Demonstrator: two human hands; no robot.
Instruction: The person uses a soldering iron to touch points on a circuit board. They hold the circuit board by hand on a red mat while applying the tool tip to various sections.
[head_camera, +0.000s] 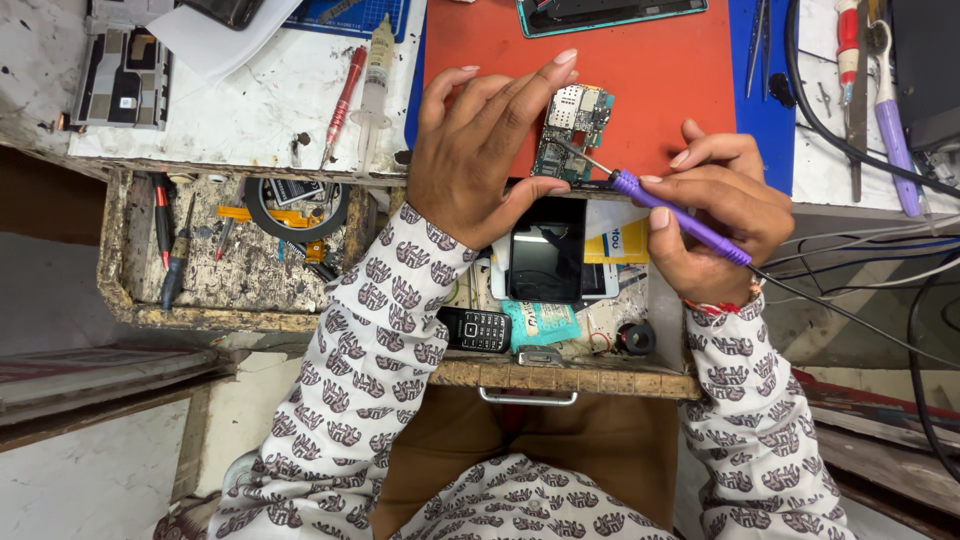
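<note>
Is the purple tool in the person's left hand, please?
No, the right hand holds the purple tool; the left hand steadies the circuit board.

place: phone repair workshop | signs: circuit board (572, 130), soldering iron (680, 212), tool-cluttered drawers (240, 265)

A small green circuit board (572, 128) with silver shielding cans lies flat on the orange mat (660, 80), near its lower edge. A purple-handled soldering iron (680, 215) slants across that edge, its thin metal tip resting on the board.
</note>
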